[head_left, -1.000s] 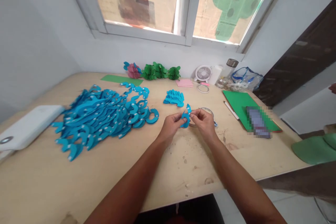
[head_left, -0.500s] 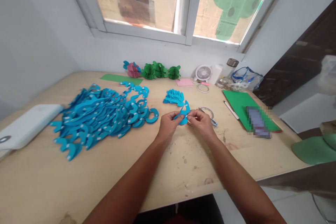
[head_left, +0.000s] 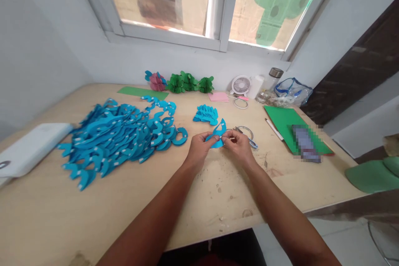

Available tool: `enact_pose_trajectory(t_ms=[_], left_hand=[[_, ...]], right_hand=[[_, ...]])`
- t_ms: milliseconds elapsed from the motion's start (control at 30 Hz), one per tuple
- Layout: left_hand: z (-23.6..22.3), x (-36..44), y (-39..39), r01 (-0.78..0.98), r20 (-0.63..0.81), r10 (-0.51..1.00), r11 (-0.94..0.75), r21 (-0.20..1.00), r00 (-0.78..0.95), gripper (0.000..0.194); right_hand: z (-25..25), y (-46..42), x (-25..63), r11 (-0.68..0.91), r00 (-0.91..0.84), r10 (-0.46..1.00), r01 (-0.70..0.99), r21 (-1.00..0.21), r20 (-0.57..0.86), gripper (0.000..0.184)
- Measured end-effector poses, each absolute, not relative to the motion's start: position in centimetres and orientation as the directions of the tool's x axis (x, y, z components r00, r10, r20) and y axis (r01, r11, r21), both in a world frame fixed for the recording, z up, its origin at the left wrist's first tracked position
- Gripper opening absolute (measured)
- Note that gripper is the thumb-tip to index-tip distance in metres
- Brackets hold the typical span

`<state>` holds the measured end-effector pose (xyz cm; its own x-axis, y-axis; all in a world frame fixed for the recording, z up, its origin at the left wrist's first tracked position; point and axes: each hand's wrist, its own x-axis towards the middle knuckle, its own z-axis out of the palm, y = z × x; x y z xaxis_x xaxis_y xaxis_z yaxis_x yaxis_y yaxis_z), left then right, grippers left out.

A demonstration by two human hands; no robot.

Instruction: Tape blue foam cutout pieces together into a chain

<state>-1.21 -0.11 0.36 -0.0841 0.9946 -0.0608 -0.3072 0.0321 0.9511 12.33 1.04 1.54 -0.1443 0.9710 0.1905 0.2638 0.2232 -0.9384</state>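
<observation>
So the setup here is a pale plywood table (head_left: 131, 212) pushed into a corner under a white-framed window (head_left: 218, 8), with white walls and a dark wooden door (head_left: 352, 66) off to the right. The panes are covered in printed paper, and one has a big green cactus shape on it. Along the back of the table sit green folded paper ornaments (head_left: 188, 82), a pink and blue one (head_left: 156, 82), a mini white desk fan (head_left: 241, 85), pink sticky notes (head_left: 218, 97), a glass jar with a metal lid (head_left: 276, 74) and a clear zip pouch (head_left: 293, 91). On the right there's a green board (head_left: 280, 122) with a white pen (head_left: 273, 129) beside it and a pixelated object (head_left: 307, 144) lying on it. Left of centre is a big heap of blue paper cutouts (head_left: 120, 143) with little white tape bits, next to a flat white box (head_left: 31, 149). A smaller stack of blue cutouts (head_left: 205, 115) sits just above the hands. The blue cutout piece (head_left: 217, 138) is up off the table between the hands, pinched from both sides by the left hand (head_left: 198, 149) and right hand (head_left: 239, 146), fingers pressed together on its edges, with a pair of scissors (head_left: 246, 134) lying just beyond the right hand.
</observation>
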Motion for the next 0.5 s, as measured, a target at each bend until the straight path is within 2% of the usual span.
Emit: enact_pose_trajectory(t_ms=[500], left_hand=[[0.41,-1.29,-0.02,-0.250,-0.038,0.996,0.016,0.968,-0.082,0.020]], right_hand=[[0.92,1.32,12.49,0.300,-0.153,0.953,0.389,-0.871,0.260,0.011]])
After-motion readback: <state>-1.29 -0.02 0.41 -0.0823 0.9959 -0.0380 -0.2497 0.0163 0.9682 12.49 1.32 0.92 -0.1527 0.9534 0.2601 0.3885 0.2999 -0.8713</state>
